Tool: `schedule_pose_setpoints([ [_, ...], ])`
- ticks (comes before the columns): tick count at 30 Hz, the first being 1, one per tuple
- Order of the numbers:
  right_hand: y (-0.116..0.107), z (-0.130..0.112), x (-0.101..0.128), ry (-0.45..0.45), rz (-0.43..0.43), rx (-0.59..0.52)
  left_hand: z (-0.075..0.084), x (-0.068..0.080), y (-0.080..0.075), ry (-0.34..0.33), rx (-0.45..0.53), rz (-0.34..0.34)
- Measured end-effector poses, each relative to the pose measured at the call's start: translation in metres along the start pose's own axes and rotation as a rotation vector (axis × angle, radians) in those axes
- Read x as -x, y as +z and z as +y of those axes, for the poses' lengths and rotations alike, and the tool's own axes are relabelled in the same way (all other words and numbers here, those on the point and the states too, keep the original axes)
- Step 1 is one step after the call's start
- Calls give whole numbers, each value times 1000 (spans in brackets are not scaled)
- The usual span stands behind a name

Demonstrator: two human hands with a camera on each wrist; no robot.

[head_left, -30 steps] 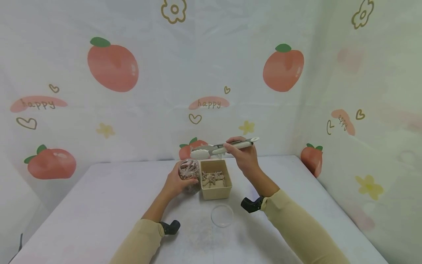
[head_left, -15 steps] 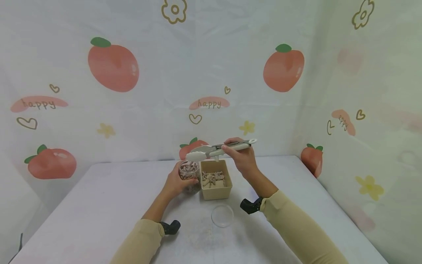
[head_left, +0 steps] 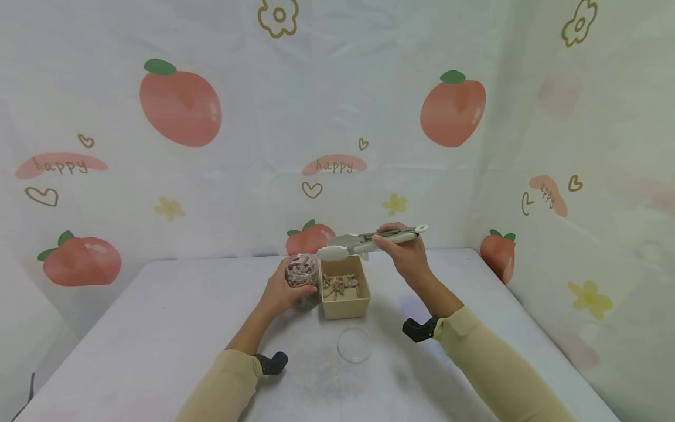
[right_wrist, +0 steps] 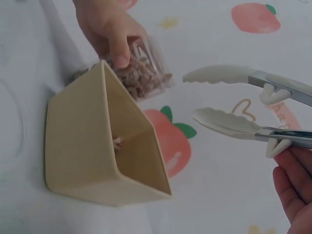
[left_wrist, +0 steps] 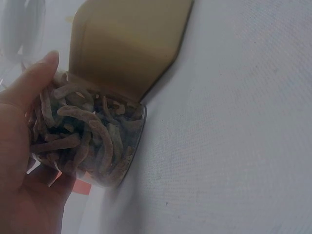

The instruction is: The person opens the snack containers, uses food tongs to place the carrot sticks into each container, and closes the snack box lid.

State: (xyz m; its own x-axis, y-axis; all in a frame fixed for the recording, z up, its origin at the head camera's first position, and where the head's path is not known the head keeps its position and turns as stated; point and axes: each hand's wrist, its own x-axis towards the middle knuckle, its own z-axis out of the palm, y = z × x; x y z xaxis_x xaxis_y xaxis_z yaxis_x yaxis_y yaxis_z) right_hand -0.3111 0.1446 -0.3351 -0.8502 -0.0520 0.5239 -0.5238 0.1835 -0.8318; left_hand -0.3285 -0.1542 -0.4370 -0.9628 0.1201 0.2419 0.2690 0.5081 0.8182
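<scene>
Left hand (head_left: 278,292) clasping jar (head_left: 302,274) on desk (head_left: 158,328), touching box (head_left: 345,290); right hand (head_left: 406,256) gripping tongs (head_left: 369,241), tips apart, above box.

Bright, even, soft light in the head view, faint shadows, edges bowed; both wrist views dimmer, hazy, softly out of focus.

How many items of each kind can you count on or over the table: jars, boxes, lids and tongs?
Clear jar of dried pieces, gripped by the left hand: 1
Beige box: 1
Clear round lid: 1
White tongs, held by the right hand: 1
Total: 4
</scene>
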Motion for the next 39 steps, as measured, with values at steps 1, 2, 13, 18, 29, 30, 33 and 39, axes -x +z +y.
schedule_pose_setpoints([
  [1,-2,1,1,5,-2,11,0,0,0,1,-1,1],
  [2,-4,2,1,12,-5,19,-1,0,0,3,-2,2],
  [13,-15,15,15,64,-88,-43,2,1,-1,-4,-6,-3],
  [18,-13,23,20,85,-144,-29,3,1,-1,-9,-6,-4],
  [29,1,30,26,67,-205,157,2,1,0,-17,1,-3],
  [30,2,30,27,60,-207,196,1,1,0,-14,1,-3],
  [33,7,27,26,38,-223,316,1,1,0,-9,3,-1],
  [39,15,21,22,73,-243,458,2,2,0,-19,17,0],
])
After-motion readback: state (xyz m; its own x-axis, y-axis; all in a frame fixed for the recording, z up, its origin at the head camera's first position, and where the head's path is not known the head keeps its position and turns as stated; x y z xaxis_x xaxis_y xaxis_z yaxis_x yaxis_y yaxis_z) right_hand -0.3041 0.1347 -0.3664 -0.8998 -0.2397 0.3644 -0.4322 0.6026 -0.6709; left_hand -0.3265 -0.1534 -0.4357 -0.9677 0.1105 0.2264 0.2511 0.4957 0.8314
